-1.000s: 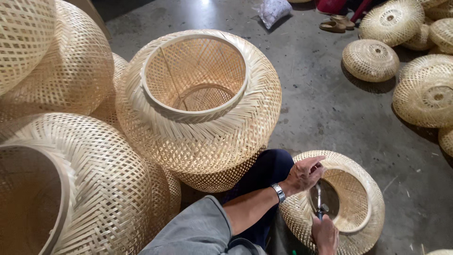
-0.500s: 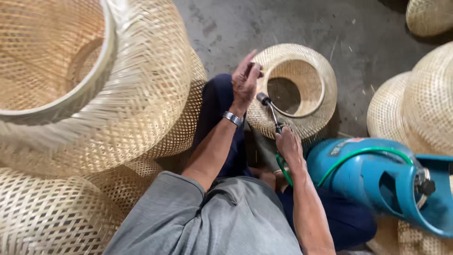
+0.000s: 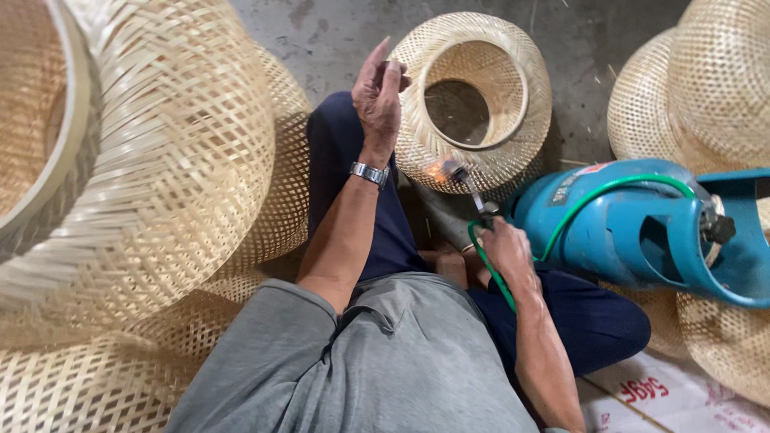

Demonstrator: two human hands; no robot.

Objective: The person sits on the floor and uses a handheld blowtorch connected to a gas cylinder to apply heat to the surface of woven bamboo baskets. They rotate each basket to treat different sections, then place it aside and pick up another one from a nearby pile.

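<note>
A seated person steadies a round woven bamboo shade on the concrete floor just past the knees, its wide open mouth tilted toward the camera and its pale lattice bulging out below a smooth rim. The left hand, fingers loose and half spread, rests against the shade's left side without clasping it, while the right hand is clenched around a small torch whose flame licks the lower edge. A green hose runs to a blue gas cylinder lying beside the right leg, with more woven shades piled at the left.
</note>
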